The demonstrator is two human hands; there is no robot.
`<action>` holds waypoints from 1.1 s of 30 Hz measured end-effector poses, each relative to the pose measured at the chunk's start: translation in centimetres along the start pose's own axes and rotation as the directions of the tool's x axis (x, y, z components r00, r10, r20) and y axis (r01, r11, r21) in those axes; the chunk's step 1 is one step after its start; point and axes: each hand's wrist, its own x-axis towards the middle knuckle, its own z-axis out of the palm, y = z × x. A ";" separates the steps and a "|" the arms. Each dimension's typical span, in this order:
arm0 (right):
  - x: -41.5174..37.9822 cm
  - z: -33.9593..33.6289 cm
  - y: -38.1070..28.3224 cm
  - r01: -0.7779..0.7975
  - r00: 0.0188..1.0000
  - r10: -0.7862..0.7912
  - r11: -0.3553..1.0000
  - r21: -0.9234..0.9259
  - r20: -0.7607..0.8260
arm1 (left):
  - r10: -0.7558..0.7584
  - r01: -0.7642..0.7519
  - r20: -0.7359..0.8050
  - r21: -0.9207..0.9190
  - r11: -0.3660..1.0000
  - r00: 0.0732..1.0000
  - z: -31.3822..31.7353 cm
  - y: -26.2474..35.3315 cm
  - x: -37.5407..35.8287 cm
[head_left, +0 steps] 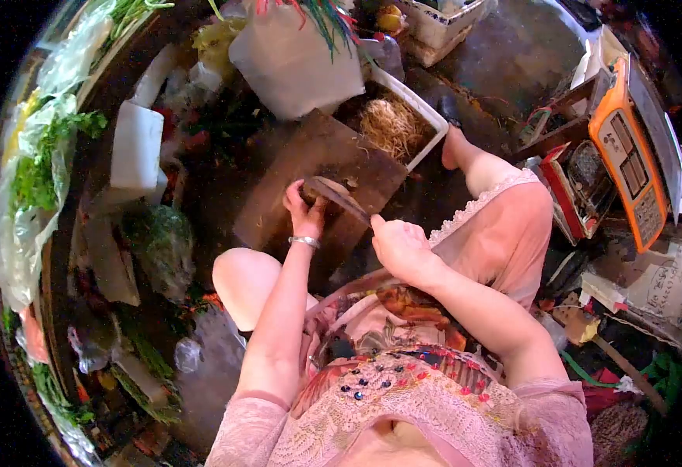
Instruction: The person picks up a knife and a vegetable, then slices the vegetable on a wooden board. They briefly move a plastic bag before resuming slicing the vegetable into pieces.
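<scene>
My right hand [402,247] is closed around the handle of a knife [341,201], whose dark blade points up and to the left. On the wooden board [275,191] in front of my knees, my left hand [304,210] grips a brown rounded piece [330,185], its thumb on the near side and its fingers on the left. The blade lies across this piece and partly covers it. What kind of food it is, I cannot tell. A silver bracelet [304,242] circles my left wrist.
Just beyond the board stands a white foam box [434,117] with pale shreds [391,128] in it. A large white container [298,62] is behind the board. Bagged greens [41,163] line the left. On the right is an orange-framed scale [629,156].
</scene>
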 end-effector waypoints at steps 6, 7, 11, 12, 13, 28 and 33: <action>1.8 0.3 -0.1 0.062 0.995 -0.061 0.998 0.007 -0.077 | -0.075 0.073 -0.006 -0.150 0.986 0.997 0.1 0.5 -0.2; 2.2 0.5 -0.2 0.093 0.989 -0.090 0.996 0.014 -0.118 | -0.133 0.131 0.001 -0.185 0.974 0.991 -0.1 1.3 -0.3; 4.4 0.7 -0.5 0.107 0.986 -0.105 0.994 0.015 -0.126 | -0.254 0.252 0.007 -0.139 0.958 0.967 -0.5 2.8 -0.1; 5.1 1.0 -0.6 0.110 0.984 -0.106 0.994 0.021 -0.141 | -0.255 0.253 0.008 -0.136 0.958 0.967 -0.6 3.3 -0.1; 5.7 1.3 -0.5 0.112 0.982 -0.107 0.993 0.028 -0.158 | -0.275 0.275 0.006 -0.097 0.957 0.961 -0.7 3.9 -0.1; 0.4 0.8 0.2 0.021 0.997 -0.014 0.996 0.088 -0.078 | -0.068 0.068 0.004 -0.084 0.994 0.998 -0.1 0.1 0.0; -0.2 0.0 -0.4 -0.014 0.999 0.014 1.000 0.003 -0.030 | -0.109 0.112 0.049 -0.071 0.991 0.993 -0.5 0.4 0.3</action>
